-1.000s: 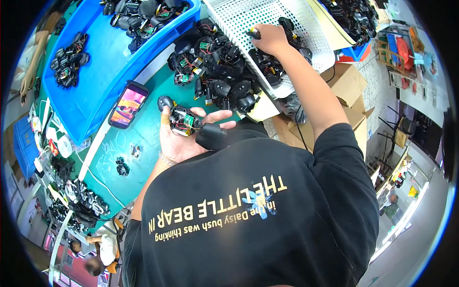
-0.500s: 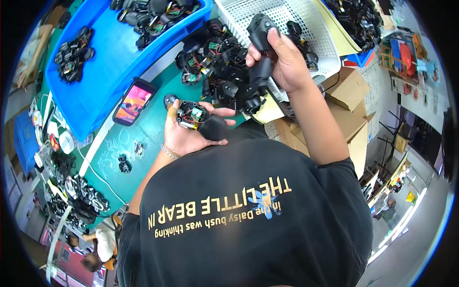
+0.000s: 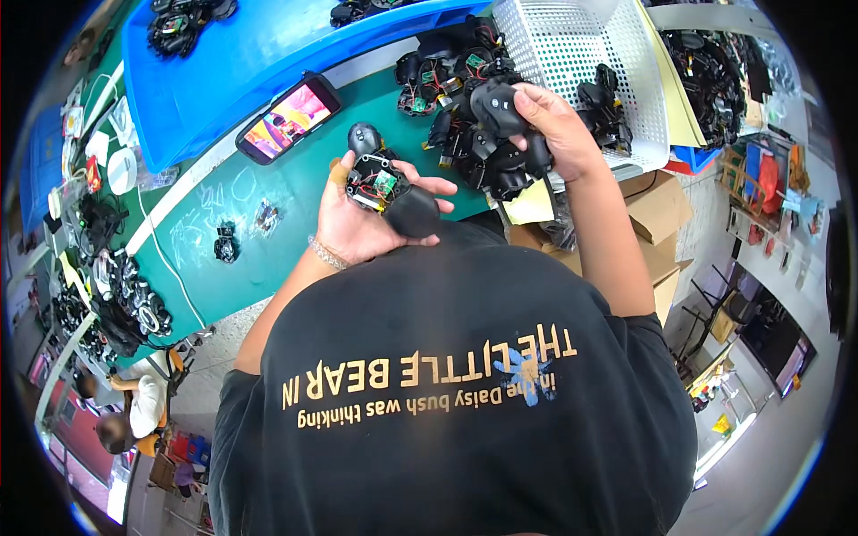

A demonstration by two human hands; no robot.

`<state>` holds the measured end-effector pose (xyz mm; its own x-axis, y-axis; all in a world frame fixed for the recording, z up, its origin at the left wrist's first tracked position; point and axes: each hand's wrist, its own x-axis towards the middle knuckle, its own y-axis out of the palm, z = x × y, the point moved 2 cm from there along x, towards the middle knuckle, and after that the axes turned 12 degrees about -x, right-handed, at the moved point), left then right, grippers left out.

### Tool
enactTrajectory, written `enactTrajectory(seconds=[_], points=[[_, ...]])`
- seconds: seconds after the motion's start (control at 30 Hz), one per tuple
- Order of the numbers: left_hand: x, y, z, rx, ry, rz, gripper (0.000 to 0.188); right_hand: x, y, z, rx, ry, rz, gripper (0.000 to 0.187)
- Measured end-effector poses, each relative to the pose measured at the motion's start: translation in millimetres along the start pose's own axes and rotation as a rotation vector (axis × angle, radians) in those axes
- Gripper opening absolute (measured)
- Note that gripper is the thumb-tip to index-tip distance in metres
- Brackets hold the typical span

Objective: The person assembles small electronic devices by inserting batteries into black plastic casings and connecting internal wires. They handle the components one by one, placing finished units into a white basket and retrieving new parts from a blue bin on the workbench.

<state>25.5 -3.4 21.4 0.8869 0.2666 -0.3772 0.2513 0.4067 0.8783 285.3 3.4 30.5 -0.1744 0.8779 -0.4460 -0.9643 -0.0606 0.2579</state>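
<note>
My left hand (image 3: 350, 221) lies palm up in front of my chest, fingers wrapped round an opened black game controller (image 3: 382, 184). Its green circuit board and red wires face upward between two rounded black grips. To the right, my right hand (image 3: 565, 134) pinches a black controller shell (image 3: 497, 109), thumb on top. That shell is over a pile of black controllers (image 3: 472, 154), several with bare boards and wires; whether it touches them I cannot tell.
A phone (image 3: 290, 118) with a lit screen leans by the blue tray (image 3: 201, 112). A white perforated basket (image 3: 572, 40) holds more black parts. Small black pieces (image 3: 226, 244) lie on the green table (image 3: 192, 281). Cardboard boxes (image 3: 657, 210) stand to the right.
My right hand has come down from over the basket's edge to the pile with its black shell. The left hand still holds the opened controller. The view has shifted.
</note>
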Motion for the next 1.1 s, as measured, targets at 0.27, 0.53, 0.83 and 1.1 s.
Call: enactTrajectory(seconds=[0.27,0.53,0.83,1.1], points=[[-10,-5,-3,-0.024,0.009,0.055,0.069,10,2,13,-0.121,0.018,-0.057,0.034],[-9,-4,-9,-0.036,-0.004,0.039,0.065,-4,62,52,-0.281,-0.404,-0.012,0.026],[35,8,5,-0.555,-0.106,0.374,0.065,-19,121,26,-1.166,-0.915,0.343,0.029],[61,14,28,-0.07,-0.161,0.035,0.061,-25,-159,2,-1.232,-0.278,-1.067,0.044]])
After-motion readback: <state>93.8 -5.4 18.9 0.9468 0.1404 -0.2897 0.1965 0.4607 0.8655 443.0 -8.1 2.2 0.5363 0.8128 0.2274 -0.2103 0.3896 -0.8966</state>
